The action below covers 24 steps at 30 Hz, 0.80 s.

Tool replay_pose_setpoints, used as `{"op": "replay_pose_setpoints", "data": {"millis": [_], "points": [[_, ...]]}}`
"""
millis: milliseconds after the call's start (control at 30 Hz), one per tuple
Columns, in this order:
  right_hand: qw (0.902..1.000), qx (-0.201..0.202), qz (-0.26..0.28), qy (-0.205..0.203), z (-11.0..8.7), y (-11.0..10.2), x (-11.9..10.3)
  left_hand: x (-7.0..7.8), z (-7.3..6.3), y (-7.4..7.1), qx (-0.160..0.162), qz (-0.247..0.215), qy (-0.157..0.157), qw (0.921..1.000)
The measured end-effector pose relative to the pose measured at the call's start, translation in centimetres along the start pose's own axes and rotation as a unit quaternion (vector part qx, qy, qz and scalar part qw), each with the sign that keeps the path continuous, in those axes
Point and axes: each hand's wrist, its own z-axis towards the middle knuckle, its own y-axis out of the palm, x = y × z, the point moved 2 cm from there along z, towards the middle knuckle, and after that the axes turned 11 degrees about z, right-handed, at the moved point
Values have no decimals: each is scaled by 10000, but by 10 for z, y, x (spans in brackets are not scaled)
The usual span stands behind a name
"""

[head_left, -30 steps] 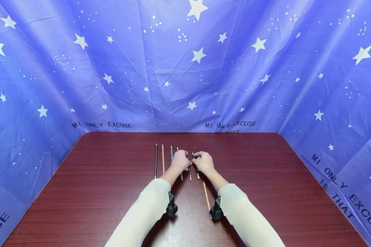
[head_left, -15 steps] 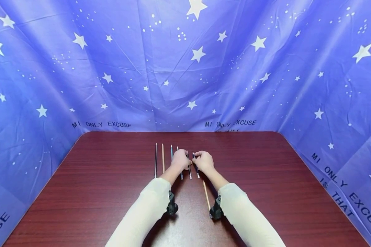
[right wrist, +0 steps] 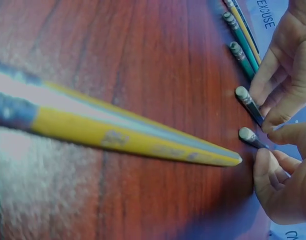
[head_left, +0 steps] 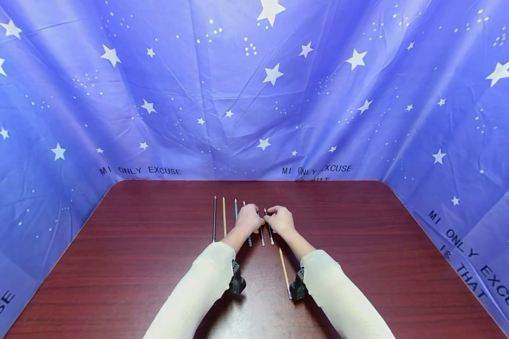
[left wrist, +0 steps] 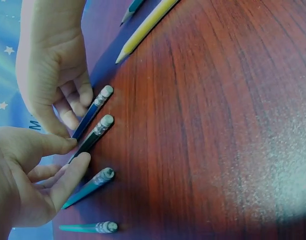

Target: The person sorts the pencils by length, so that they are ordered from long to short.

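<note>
In the head view my left hand [head_left: 249, 220] and right hand [head_left: 281, 220] nearly meet over a row of pencils on the table. My left thumb and fingers pinch a dark green, nearly black pencil [left wrist: 91, 137] with a white eraser. Close beside it, a dark blue pencil [left wrist: 88, 117] is pinched by my right thumb and fingers. Both erasers point toward my body; the far ends are mostly hidden by the hands. To the left lie a teal pencil [left wrist: 88, 190], another teal pencil [head_left: 235, 207], a tan pencil [head_left: 224, 216] and a black pencil [head_left: 214, 219].
A yellow pencil [head_left: 284, 273] lies nearer my body, beside the right wrist camera [head_left: 298, 285]. The left wrist view also shows a blue-green pencil tip [left wrist: 130, 11] beyond it. A starry blue cloth [head_left: 254, 103] hangs behind the reddish-brown table [head_left: 110, 263].
My left hand has edged slightly right, toward the right hand, and the dark pencil it pinches has shifted slightly with it. The right hand and the other pencils look nearly still.
</note>
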Motion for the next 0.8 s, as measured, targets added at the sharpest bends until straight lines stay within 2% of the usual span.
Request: {"op": "replay_pose_setpoints", "data": {"millis": [267, 500, 800], "points": [[9999, 57, -148, 53, 1, -11, -1, 2, -3, -8, 58, -18, 120, 9999], [9997, -97, 187, 139, -3, -25, -4, 4, -12, -18, 390, 390, 397, 9977], [9995, -264, 185, -10, -11, -41, -4, 0, -22, -26, 345, -45, 735, 9967]]}}
